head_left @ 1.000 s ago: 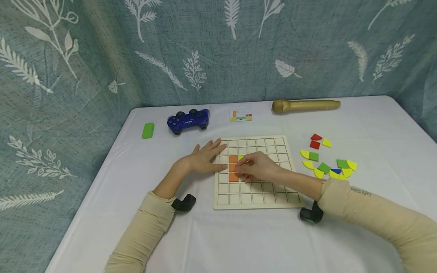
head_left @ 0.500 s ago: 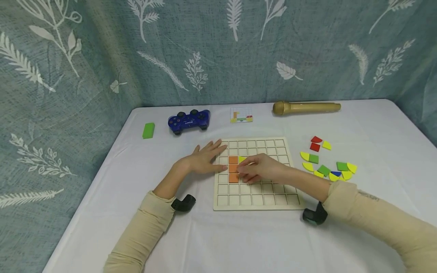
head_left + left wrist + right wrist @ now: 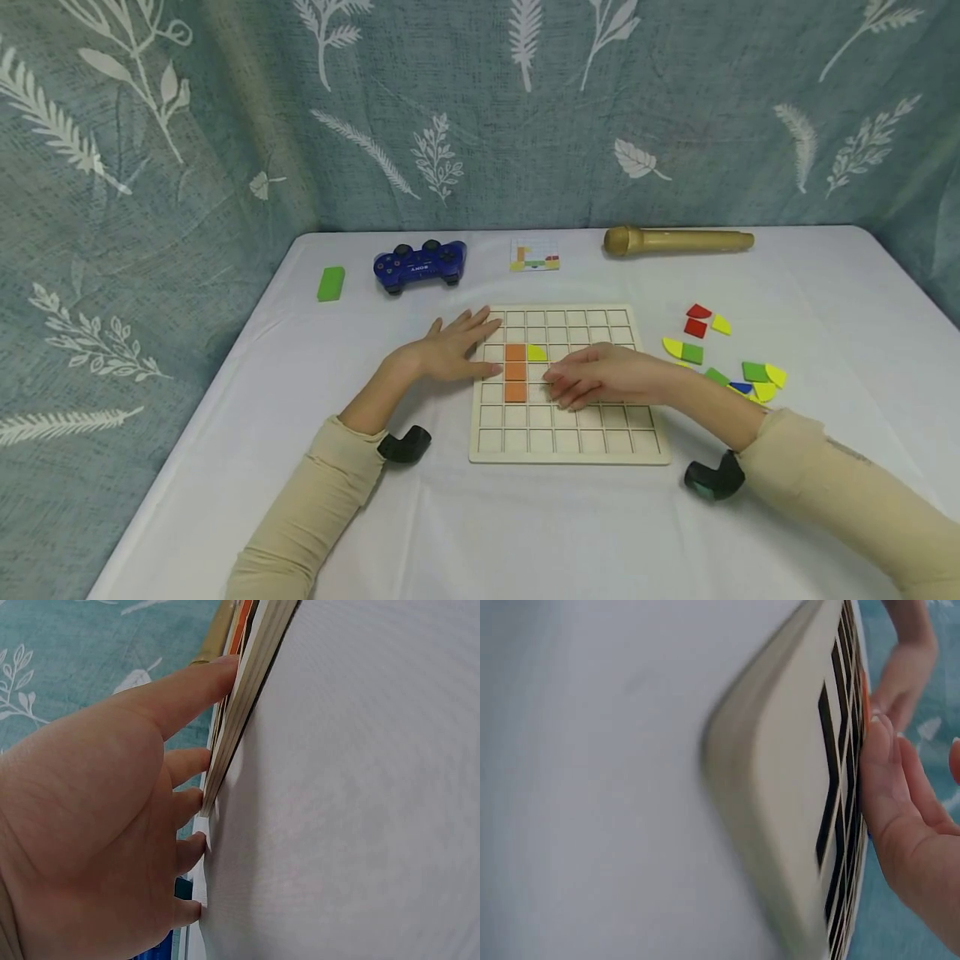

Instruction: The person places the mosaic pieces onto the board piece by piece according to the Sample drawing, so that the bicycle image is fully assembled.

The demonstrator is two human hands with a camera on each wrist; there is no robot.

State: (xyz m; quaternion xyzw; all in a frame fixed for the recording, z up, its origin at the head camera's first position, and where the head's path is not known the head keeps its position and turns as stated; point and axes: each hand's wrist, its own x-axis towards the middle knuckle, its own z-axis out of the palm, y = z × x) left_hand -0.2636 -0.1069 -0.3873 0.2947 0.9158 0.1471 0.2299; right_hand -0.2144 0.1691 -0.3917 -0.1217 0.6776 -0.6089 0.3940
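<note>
A pale wooden grid board [image 3: 570,444] lies on the white cloth. Three orange squares [image 3: 515,372] form a column in its cells, with a yellow quarter-round tile [image 3: 537,352] beside the top one. My left hand [image 3: 448,350] rests with spread fingers on the board's left edge; in the left wrist view the thumb [image 3: 191,690] touches that edge. Over the middle of the board is my right hand [image 3: 607,375], its fingers loosely bent and no tile showing in them. Seen from the right wrist, the fingers [image 3: 885,772] are low over the grid.
Several red, yellow, green and blue tiles [image 3: 692,354] lie right of the board. Behind it are a small pattern card [image 3: 535,255], a blue game controller [image 3: 420,265] and a gold microphone-shaped object [image 3: 678,241]. A green block [image 3: 331,284] lies at the back left.
My right hand has drawn back rightward from the orange column, uncovering the yellow tile and the cells next to the squares. The left hand stays on the board's edge.
</note>
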